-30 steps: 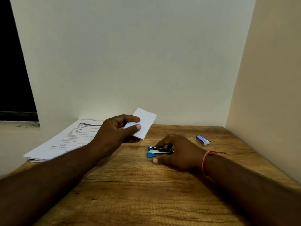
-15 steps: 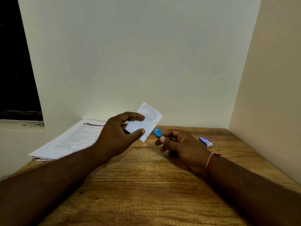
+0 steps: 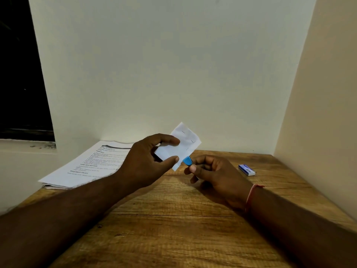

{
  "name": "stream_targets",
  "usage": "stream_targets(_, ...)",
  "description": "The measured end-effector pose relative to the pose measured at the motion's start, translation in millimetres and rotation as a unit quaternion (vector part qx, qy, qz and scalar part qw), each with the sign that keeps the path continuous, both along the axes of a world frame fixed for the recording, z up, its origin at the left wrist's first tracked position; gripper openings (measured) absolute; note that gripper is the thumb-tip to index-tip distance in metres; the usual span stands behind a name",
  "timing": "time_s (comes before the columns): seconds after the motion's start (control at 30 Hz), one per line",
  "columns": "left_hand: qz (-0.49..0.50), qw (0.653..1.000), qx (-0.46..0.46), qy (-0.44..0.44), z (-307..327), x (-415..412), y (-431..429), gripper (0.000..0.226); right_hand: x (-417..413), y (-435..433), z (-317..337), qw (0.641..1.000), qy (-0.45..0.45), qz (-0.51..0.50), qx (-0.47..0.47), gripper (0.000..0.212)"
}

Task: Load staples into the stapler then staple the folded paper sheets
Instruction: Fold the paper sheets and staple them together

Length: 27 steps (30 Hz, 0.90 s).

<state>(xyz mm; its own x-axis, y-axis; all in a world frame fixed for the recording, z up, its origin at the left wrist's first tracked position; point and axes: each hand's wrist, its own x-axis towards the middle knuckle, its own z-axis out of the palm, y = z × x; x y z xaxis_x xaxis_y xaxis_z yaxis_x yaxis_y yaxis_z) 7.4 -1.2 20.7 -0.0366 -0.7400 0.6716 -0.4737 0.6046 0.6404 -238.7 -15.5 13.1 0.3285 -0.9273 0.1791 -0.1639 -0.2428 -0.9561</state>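
Head view: the left hand [image 3: 148, 159] pinches the small folded white paper sheet [image 3: 184, 146] between thumb and forefinger, above the brown wooden bench [image 3: 173, 229]. Just right of it, the right hand [image 3: 218, 176] curls round the small blue stapler [image 3: 187, 161], blue tip at the paper's lower edge. A blue-and-white staple box [image 3: 246, 169] lies right of that hand.
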Motion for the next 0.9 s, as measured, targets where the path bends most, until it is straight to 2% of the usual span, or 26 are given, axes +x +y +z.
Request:
stream_targets(0.27, -0.004, 0.999, -0.023, -0.037, -3.3, 0.6, -3.3, 0.045, 0.2, 1.3, 0.4, 0.999, -0.032, 0.035, 0.019, 0.022)
stream_targets(0.4, -0.019, 0.997, -0.033, -0.06, -7.7, 0.2, -4.6, 0.05, 0.3, 1.6, 0.1, 1.0, -0.007, 0.024, 0.01, 0.022)
stream_targets(0.57, -0.037, 0.997, -0.037, -0.057, -7.6, 1.1, -4.9, 0.052, -0.6, 1.5, -0.1, 1.0, 0.004, 0.016, -0.005, 0.017)
stream_targets(0.9, -0.059, 0.996, -0.043, -0.043, -5.3, -0.2, -1.3, 0.057, -1.4, 2.7, 0.4, 1.0, 0.002, 0.013, -0.028, 0.02)
